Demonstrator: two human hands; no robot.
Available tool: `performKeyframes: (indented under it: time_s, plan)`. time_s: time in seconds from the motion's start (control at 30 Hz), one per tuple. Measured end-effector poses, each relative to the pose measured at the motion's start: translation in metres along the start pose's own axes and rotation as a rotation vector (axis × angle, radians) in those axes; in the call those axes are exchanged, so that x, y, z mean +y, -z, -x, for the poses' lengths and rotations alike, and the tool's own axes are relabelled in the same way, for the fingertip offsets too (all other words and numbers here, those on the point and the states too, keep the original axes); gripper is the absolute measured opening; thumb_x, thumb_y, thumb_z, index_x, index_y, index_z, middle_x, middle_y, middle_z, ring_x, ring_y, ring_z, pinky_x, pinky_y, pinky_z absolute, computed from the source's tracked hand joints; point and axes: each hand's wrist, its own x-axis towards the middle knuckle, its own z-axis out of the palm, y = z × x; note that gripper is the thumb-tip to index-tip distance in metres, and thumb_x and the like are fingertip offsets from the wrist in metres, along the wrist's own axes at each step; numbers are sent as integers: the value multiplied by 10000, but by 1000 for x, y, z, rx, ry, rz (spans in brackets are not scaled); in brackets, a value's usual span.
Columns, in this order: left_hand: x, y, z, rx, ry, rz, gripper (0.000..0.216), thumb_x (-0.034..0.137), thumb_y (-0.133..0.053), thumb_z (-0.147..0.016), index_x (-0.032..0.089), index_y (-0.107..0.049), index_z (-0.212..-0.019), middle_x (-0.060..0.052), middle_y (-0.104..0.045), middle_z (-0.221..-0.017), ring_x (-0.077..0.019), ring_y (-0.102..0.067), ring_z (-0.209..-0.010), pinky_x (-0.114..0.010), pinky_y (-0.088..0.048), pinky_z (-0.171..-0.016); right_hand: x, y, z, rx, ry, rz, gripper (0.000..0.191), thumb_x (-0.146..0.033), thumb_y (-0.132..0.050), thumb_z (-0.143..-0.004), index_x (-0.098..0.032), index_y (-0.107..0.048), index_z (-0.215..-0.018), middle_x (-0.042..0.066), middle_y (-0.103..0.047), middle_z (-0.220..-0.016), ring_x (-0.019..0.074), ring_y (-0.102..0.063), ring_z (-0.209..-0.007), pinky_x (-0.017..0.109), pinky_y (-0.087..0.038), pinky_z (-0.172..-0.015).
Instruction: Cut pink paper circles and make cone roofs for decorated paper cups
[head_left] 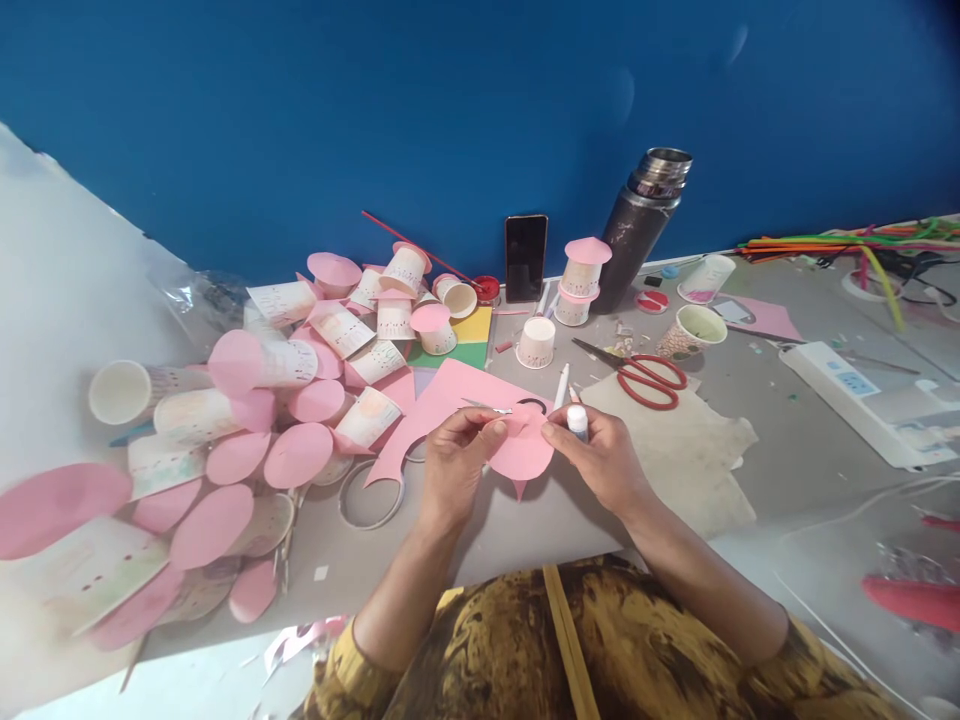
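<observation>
A round piece of pink paper [521, 455] is stretched between my two hands, with a small pointed bit below its lower edge. My left hand [461, 455] pinches its left edge between thumb and fingers. On the other side my right hand [600, 455] pinches the right edge, and a small white-capped tube [577, 420], perhaps glue, is tucked in its fingers. Thin silver blades [491, 408] show just above my left fingertips; whether that hand holds them I cannot tell. Behind lies a larger cut pink sheet [457, 390], with a black loop [532, 405] near its right end.
Many paper cups with pink paper tops [296, 455] crowd the left. Red-handled scissors [651, 383] rest by a beige cloth-like sheet [675, 450]. A dark flask [637, 235] and a phone [526, 258] stand at the blue wall. A power strip [847, 390] lies right; a grey ring [371, 497] left.
</observation>
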Motion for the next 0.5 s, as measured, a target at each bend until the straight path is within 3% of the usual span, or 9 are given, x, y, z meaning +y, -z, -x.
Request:
performKeyframes:
  time_s: [0.13, 0.3, 0.5]
  plan:
    - [7, 1, -1, -38, 27, -56, 225, 300, -876, -703, 177, -749, -842, -16, -709, -817, -132, -605, -731, -247, -473, -682, -4, 2, 1, -27, 109, 72, 206, -391, -689, -840, -192, -697, -785, -4, -648, -707, 155, -541, -655, 271, -465, -644]
    - [8, 5, -5, -143, 107, -122, 276, 342, -847, -740, 173, -767, -944, -35, -703, -859, -142, -597, -754, -237, -447, -646, -3, 3, 3, -44, 131, 96, 187, -371, -685, -840, -190, -702, -797, -2, -661, -714, 149, -535, -637, 254, -444, -600]
    - [5, 7, -7, -167, 86, -188, 225, 369, -821, -761, 164, -733, -793, -24, -687, -810, -136, -561, -723, -244, -429, -648, -5, 4, 4, -88, 95, 79, 185, -365, -680, -836, -189, -689, -778, -7, -640, -691, 144, -540, -627, 241, -428, -573]
